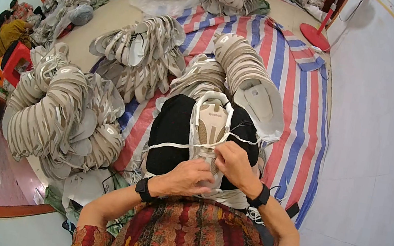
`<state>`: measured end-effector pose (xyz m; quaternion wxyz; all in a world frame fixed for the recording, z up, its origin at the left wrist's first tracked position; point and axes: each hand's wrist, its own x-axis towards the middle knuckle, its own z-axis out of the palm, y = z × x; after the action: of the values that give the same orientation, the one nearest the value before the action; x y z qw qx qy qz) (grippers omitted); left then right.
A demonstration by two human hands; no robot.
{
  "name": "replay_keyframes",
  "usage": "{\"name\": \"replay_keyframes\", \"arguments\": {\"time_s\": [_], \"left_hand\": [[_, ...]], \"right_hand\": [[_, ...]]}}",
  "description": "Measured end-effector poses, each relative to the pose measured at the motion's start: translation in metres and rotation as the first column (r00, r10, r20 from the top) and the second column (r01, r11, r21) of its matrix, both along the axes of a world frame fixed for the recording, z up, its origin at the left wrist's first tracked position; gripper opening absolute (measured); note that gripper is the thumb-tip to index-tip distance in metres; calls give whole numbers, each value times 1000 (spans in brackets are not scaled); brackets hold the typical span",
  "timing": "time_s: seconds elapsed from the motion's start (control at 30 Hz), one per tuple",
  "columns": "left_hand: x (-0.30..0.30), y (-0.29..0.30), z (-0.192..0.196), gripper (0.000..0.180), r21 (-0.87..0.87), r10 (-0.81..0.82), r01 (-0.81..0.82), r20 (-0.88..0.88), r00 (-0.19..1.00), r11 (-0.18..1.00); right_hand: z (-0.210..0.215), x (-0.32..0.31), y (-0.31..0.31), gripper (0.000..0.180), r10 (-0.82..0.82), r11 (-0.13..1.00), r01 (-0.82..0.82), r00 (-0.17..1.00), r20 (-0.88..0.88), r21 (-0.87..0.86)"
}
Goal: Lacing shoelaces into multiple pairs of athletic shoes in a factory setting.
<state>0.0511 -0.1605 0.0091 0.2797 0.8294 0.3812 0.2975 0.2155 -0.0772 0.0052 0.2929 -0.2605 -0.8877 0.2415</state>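
In the head view, we look down on a beige and white sneaker upper (216,118) standing lengthwise between two black-clad knees (172,124), its tongue and collar pointing away from us. A white lace (170,145) crosses the tongue and runs out to the left over the black cloth, while another stretch of lace loops to the right.

Our left hand (189,176) lies low over the left side of the upper with its fingers curled inward; we cannot tell whether they grip anything. Our right hand (235,162) bends down from the other side, fingertips at the lacing, though we cannot make out whether they pinch the lace. Both wrists wear black bands, and a red patterned garment (187,241) fills the space between the forearms.

Ahead of us, a curved row of nested uppers (240,65) rests on a red, white and blue striped sheet (305,130). We see a large heap of similar uppers (47,113) to the left and another pile (141,51) beyond it. Farther off at the left, two people sit near a red stool (18,62); a red round base (314,37) stands by the white wall (374,152).
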Motion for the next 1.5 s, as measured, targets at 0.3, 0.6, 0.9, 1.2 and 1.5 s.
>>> {"name": "replay_keyframes", "arguments": {"time_s": [0.3, 0.6, 0.9, 1.2, 1.5], "left_hand": [[-8, 3, -2, 22, -181, -28, 51, 128, 991, 982], [-6, 7, -7, 19, -168, -25, 44, 111, 993, 985], [-5, 6, -8, 18, -197, -16, 41, 126, 992, 980], [-7, 8, -10, 18, -191, -32, 62, 156, 987, 980], [-10, 1, -3, 16, -113, 23, -1, 194, 981, 994]], "right_hand": [[1, 20, 1, 23, -12, 951, -29, 991, -132, -309], [-12, 12, 10, 9, 3, 960, -42, 990, -138, -275], [1, 5, -2, 11, 87, 987, -92, 995, -39, -131], [10, 10, 1, 15, 129, 965, -80, 974, 186, -251], [4, -1, 2, 19, -94, 951, 15, 965, 244, 309]]}}
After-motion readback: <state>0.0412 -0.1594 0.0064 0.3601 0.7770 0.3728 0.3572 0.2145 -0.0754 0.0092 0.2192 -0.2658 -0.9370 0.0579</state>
